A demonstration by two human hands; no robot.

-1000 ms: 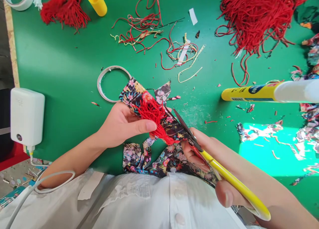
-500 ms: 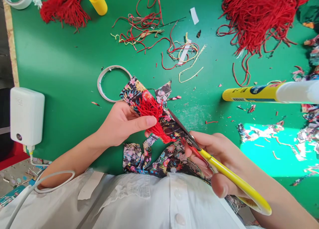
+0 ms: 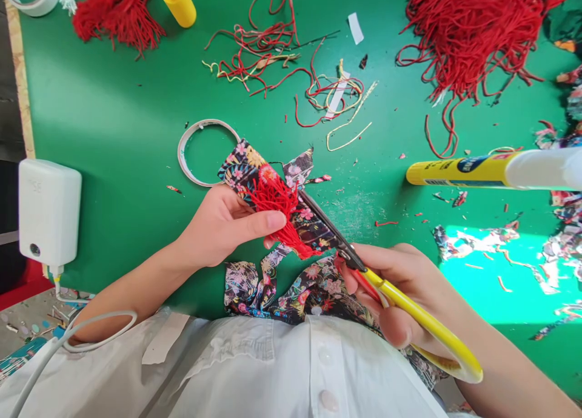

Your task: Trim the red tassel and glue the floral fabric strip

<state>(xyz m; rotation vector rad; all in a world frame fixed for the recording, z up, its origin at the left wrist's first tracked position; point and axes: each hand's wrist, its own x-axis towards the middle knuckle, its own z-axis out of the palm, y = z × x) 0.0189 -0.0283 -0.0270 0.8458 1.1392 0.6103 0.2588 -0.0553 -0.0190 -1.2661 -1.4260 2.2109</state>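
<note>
Floral fabric piece w/ red tassel was pinched in left hand, just above green mat. Yellow-handled scissors were clenched in right hand, blades nearly closed on fabric edge. Trimming judged mid-cut; next snip would need blades kept off tassel & thumb.

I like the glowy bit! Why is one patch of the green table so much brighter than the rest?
Head view: hard light, likely sun, falls on that patch of the green table, washing it to pale turquoise; the glue stick's white cap glares too; the left hand, floral fabric and scissors look sharp.
</note>
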